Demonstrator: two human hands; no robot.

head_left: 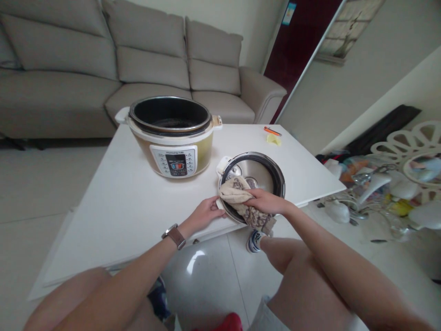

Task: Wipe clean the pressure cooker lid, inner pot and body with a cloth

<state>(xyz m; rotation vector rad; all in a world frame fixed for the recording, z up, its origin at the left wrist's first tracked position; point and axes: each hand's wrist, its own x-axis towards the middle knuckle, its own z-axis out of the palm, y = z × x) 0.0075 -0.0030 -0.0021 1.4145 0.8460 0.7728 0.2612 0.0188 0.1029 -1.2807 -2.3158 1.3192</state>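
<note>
A round pressure cooker lid lies with its metal inner side up at the table's front edge. My left hand grips the lid's rim at its left side, thumb on top. In my right hand is a beige cloth with a brown pattern, pressed against the lid's inside near the left rim. Part of the cloth hangs over the front of the lid. Behind and to the left stands the electric pressure cooker, lidless, with its dark pot inside and a control panel facing me.
On the white table, an orange utility knife and a crumpled yellow piece lie at the back right. A grey sofa stands behind. Lamp parts and bags crowd the floor at right.
</note>
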